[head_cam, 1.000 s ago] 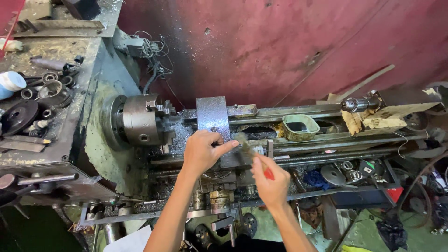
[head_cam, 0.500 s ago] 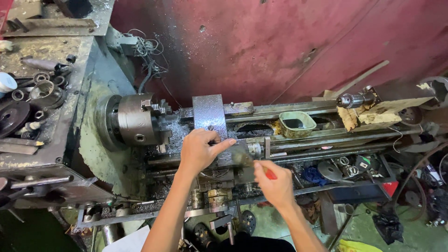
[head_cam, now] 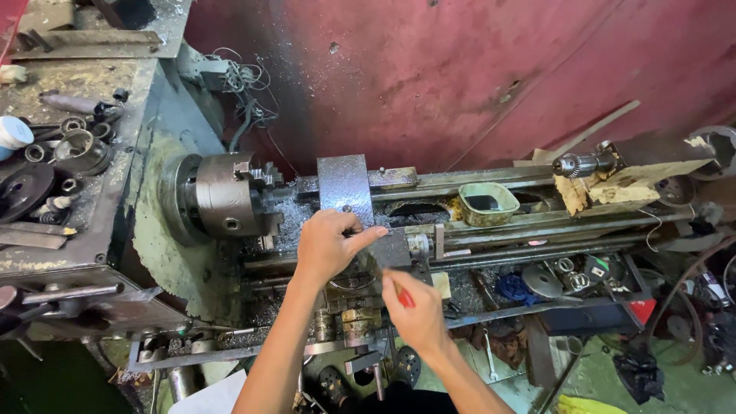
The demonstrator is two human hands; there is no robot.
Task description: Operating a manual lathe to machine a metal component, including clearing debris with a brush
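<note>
At your far left, the top of the headstock (head_cam: 77, 192) serves as a shelf: one white cup (head_cam: 13, 132) sits at its edge, and beside it lie several dark rings and pulleys (head_cam: 27, 190); they overlap too much for a firm count. You cannot see what the cup holds.

Moving right, one steel chuck (head_cam: 226, 195) faces along the lathe bed (head_cam: 491, 230), its jaws pointing toward a single grey metal block (head_cam: 345, 188) that stands upright on the carriage.

Your left hand (head_cam: 330, 245) rests just below that block, fingers curled narrow with the thumb stretched out to the right, pressing on the dark tool post (head_cam: 391, 249). Whether it pinches anything small there, you cannot tell.

Your right hand (head_cam: 418, 310) sits lower and to the right, closed around a slim tool with a red handle (head_cam: 402, 295); only a short red part shows between your fingers, near the tool post.

Further right, one greenish rectangular tub (head_cam: 487, 203) stands on the bed, with dark liquid inside. Beyond it, one drill chuck (head_cam: 573, 164) points left from the tailstock (head_cam: 659, 153), with crumpled cardboard (head_cam: 613, 188) wedged beneath. Below, the chip tray (head_cam: 613, 303) holds a blue part (head_cam: 510, 287), one grey disc (head_cam: 543, 280) and small rings.
</note>
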